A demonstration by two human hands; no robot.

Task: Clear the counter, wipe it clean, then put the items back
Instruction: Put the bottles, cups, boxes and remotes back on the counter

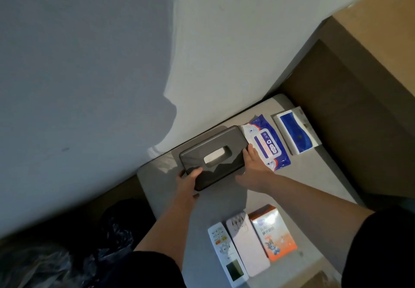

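Note:
A dark grey tissue box [215, 143] with a white tissue in its top slot is at the back left of the grey counter [310, 175], near the wall. My left hand [187, 181] grips its near left corner, thumb on top. My right hand [252, 159] holds its right end, fingers curled against the side. Whether the box rests on the counter or is lifted slightly, I cannot tell. A blue and white wet-wipe pack [268, 145] lies just right of the box, touching my right hand.
A blue and white box [297, 130] lies at the counter's back right. Along the near edge lie a white remote control [226, 254], a white flat box [247, 242] and an orange packet [272, 233]. A black bin bag [112, 231] sits below left. A brown cabinet [348, 107] rises on the right.

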